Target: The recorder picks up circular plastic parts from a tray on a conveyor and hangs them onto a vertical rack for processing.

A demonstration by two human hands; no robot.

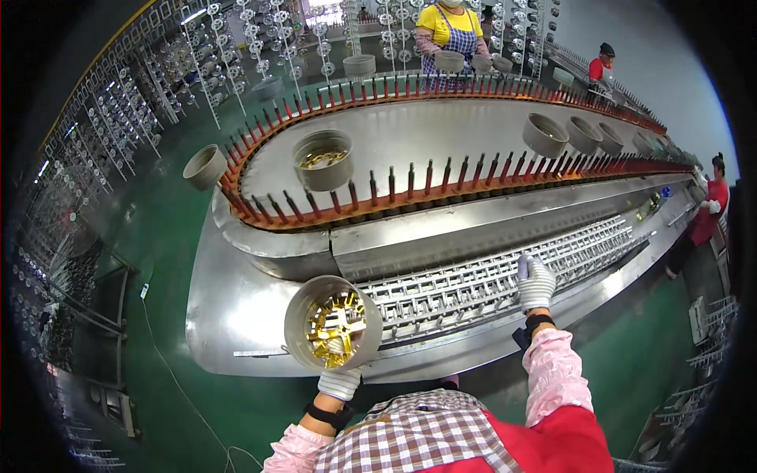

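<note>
My left hand [340, 384], in a white striped glove, is closed at the near side of a round grey tub [293, 331]; the rim hides most of its fingers. Shiny gold metal parts [327, 319] fill the tub's bottom, with a pale striped patch among them that I cannot make out clearly. My right hand [536, 285], gloved the same way, is over the metal slatted rack [449, 296]. Its thumb points up and its fingers curl; what they hold, if anything, is too small to tell.
A looped conveyor with red-brown spindles [392, 183] curves around a steel table [410, 146]. Another grey tub with gold parts [323, 162] and several more tubs [546, 135] stand along it. People [449, 43] work at the far side and right. Silver parts hang at the back.
</note>
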